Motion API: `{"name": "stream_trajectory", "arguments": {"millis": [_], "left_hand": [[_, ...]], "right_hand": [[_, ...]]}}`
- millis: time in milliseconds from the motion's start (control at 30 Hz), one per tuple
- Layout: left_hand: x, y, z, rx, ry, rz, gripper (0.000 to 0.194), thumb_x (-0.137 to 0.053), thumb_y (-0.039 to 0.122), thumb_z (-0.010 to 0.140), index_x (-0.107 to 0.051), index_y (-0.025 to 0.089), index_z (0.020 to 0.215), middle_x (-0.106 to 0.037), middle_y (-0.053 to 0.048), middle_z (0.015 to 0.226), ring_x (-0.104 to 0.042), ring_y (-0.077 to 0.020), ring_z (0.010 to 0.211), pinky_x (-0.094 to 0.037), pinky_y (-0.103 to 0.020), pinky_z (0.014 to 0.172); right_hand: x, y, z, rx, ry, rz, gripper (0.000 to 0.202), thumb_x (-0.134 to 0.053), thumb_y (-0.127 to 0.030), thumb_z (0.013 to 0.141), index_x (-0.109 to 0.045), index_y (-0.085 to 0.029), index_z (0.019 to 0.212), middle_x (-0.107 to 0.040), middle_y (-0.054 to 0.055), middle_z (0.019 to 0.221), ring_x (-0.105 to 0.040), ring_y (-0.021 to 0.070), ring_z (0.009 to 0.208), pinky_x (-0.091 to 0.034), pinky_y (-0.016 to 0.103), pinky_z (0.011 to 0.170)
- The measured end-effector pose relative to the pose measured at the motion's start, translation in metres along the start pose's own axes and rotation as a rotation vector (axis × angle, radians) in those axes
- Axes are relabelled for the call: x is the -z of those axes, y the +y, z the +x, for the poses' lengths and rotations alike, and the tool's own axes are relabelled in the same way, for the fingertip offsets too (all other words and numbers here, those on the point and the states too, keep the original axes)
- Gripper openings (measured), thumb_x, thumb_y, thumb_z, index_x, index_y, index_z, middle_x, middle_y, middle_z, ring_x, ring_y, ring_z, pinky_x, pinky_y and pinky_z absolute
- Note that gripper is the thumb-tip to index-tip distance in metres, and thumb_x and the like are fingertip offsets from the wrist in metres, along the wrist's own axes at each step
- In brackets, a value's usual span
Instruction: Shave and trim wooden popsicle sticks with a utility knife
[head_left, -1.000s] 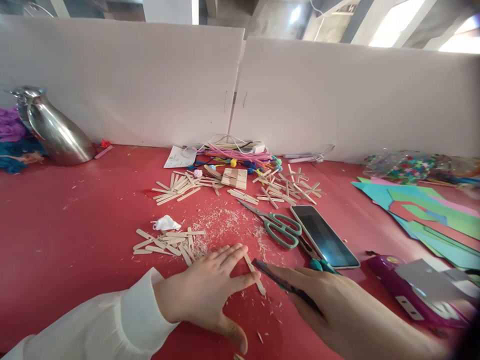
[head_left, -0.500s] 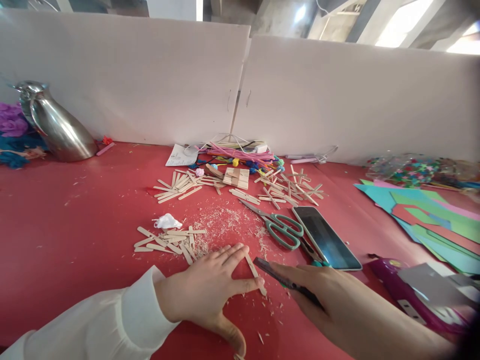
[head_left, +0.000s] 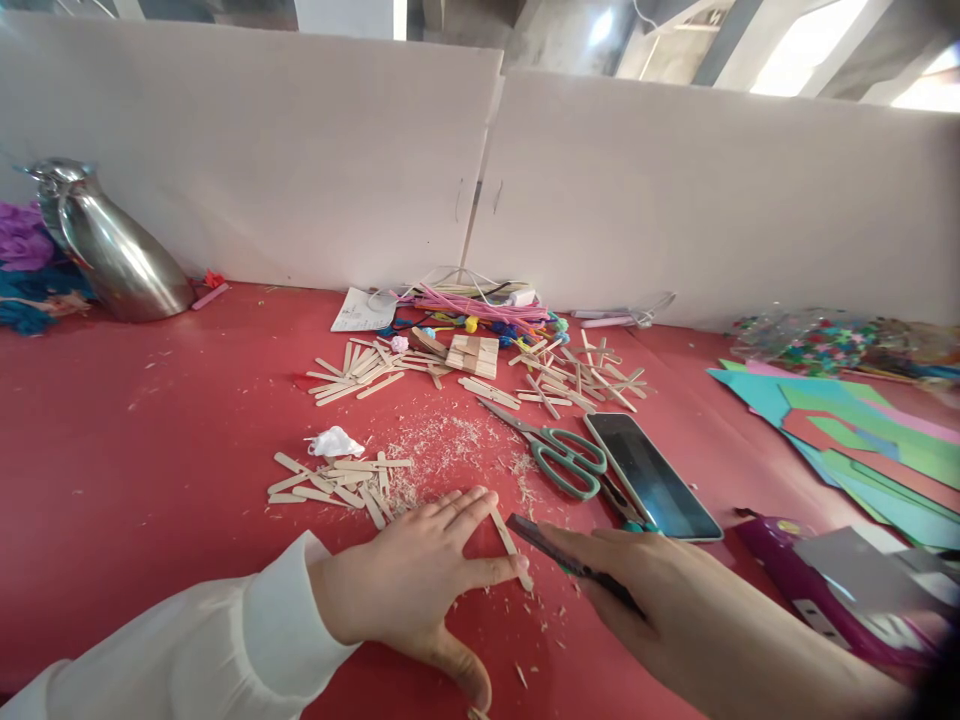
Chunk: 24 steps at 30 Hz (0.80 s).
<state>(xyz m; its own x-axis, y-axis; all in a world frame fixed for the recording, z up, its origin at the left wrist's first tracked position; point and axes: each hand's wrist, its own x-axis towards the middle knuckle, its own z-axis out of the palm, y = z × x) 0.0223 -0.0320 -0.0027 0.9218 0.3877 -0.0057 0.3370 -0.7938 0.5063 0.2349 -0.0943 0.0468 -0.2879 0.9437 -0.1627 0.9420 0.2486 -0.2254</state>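
My left hand (head_left: pixel 427 565) lies spread on the red table, its fingertips pressing on both ends of a wooden craft stick (head_left: pixel 510 545). Wrapped round a dark utility knife (head_left: pixel 551 548) is my right hand (head_left: pixel 637 590), just right of that stick; the blade tip points at the stick and appears apart from it. Fine wood shavings (head_left: pixel 450 450) are scattered beyond my left hand, with a few more bits below the stick. A loose pile of craft sticks (head_left: pixel 330 480) sits left of the shavings, beside a crumpled white scrap (head_left: pixel 335 442).
Green-handled scissors (head_left: pixel 566 460) and a phone (head_left: pixel 652 475) lie beyond my right hand. More sticks (head_left: pixel 360 370) and a stacked stick piece (head_left: pixel 472 355) are farther back. A steel jug (head_left: pixel 120 250) stands left; coloured paper (head_left: pixel 862 430) and a purple tool (head_left: pixel 795 570) lie right.
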Motion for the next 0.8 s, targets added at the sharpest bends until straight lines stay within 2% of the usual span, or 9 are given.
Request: {"name": "stream_trajectory", "arguments": {"millis": [200,400,533,700,800], "left_hand": [[0.0002,0.0000,0.0007,0.013,-0.027,0.026,0.093,-0.060,0.070,0.055,-0.033,0.030,0.134,-0.010,-0.013,0.146,-0.012,-0.0413,0.129,-0.020,-0.057,0.098],[0.0009,0.0006,0.0013,0.008,-0.045,0.045,0.094,-0.062,0.068,0.055,-0.031,0.031,0.135,-0.010,-0.015,0.146,-0.012,-0.0406,0.129,-0.019,-0.057,0.098],[0.0015,-0.0004,0.0015,0.017,-0.067,0.056,0.094,-0.058,0.072,0.056,-0.029,0.031,0.136,-0.009,-0.015,0.146,-0.010,-0.0407,0.130,-0.020,-0.057,0.098],[0.0030,-0.0020,0.0016,0.014,-0.116,0.043,0.093,-0.047,0.077,0.059,-0.026,0.031,0.137,-0.005,-0.014,0.146,-0.007,-0.0393,0.130,-0.018,-0.058,0.099],[0.0030,-0.0022,0.0021,0.013,-0.131,0.040,0.096,-0.046,0.079,0.057,-0.026,0.029,0.137,-0.003,-0.014,0.146,-0.006,-0.0392,0.131,-0.017,-0.058,0.099]], "right_hand": [[0.0023,-0.0030,0.0004,-0.054,-0.114,0.002,0.054,-0.035,-0.013,0.076,-0.050,-0.032,0.124,-0.070,0.002,0.086,-0.065,0.0234,0.073,-0.049,0.034,0.059],[0.0002,-0.0016,-0.0002,0.009,0.000,0.036,0.051,-0.038,-0.013,0.075,-0.055,-0.033,0.119,-0.070,0.001,0.075,-0.065,0.0191,0.062,-0.046,0.027,0.052],[0.0019,-0.0029,0.0007,0.027,0.022,0.048,0.051,-0.039,-0.012,0.074,-0.057,-0.032,0.117,-0.070,0.001,0.073,-0.064,0.0172,0.060,-0.045,0.025,0.052],[0.0039,-0.0048,0.0023,0.042,-0.043,-0.080,0.052,-0.037,-0.009,0.075,-0.053,-0.027,0.121,-0.070,0.002,0.077,-0.064,0.0164,0.062,-0.045,0.025,0.054],[0.0023,-0.0063,0.0032,0.126,-0.064,-0.202,0.053,-0.041,-0.007,0.072,-0.053,-0.023,0.121,-0.070,0.004,0.080,-0.064,0.0171,0.062,-0.045,0.026,0.054]]}}
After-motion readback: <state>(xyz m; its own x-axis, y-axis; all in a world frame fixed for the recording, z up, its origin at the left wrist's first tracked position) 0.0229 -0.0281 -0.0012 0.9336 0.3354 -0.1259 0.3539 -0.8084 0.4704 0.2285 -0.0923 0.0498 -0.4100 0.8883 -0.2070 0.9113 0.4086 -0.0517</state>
